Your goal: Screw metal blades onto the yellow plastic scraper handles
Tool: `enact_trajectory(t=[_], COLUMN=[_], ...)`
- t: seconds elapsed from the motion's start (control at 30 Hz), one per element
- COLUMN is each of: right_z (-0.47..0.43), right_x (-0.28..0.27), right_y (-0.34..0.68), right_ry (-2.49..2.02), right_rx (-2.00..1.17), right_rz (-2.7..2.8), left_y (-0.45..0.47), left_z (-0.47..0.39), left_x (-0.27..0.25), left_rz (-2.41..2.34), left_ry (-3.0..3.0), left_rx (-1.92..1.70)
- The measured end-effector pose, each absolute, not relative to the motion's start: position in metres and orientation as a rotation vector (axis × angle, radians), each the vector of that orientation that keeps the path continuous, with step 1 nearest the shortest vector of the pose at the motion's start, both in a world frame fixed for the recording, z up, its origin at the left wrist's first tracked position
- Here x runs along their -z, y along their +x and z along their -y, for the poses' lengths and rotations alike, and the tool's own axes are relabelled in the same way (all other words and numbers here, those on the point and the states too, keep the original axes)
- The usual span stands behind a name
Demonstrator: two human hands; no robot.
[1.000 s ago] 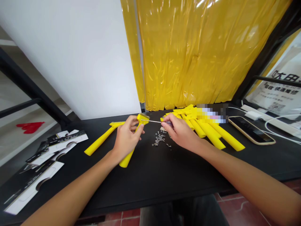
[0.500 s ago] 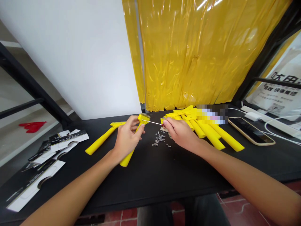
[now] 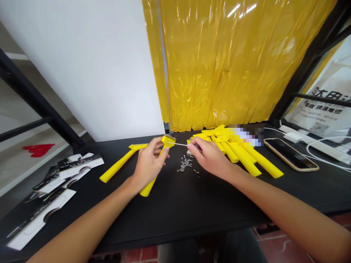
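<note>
My left hand is closed around a yellow scraper, its head up and its handle slanting down toward me. In my right hand is a screwdriver; the fingers wrap its grip and hide most of it. The thin metal shaft points left, and its tip meets the scraper's head. Small screws and nuts lie scattered on the black table between the hands. Another yellow scraper rests to the left, partly behind my left hand.
Several yellow scrapers are piled beyond my right hand. A phone and a white power strip with cables lie at the right. Black-and-white cards are stacked at the left. A yellow plastic curtain hangs behind the table.
Both hands keep their holds on the scraper and screwdriver. The scraper's head has tilted slightly, and the screwdriver's tip sits a touch further right. The view has shifted slightly.
</note>
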State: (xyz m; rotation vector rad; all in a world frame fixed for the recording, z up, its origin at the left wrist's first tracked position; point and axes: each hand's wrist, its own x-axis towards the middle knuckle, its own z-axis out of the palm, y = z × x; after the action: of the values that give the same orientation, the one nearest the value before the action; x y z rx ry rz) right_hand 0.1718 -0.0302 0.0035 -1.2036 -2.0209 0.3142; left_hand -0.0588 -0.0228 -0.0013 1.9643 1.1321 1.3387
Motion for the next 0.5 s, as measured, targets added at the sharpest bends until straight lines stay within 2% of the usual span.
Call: enact_trajectory(t=[0.5], right_z=[0.0351], right_x=[-0.0051], right_y=[0.1694], right_ry=[-1.229], right_rx=[-0.402], right_rz=[2.017], left_y=[-0.0584], left_z=[0.0234], left_x=[-0.0004], left_rz=[-1.137], left_ry=[1.974], left_rx=[-1.372])
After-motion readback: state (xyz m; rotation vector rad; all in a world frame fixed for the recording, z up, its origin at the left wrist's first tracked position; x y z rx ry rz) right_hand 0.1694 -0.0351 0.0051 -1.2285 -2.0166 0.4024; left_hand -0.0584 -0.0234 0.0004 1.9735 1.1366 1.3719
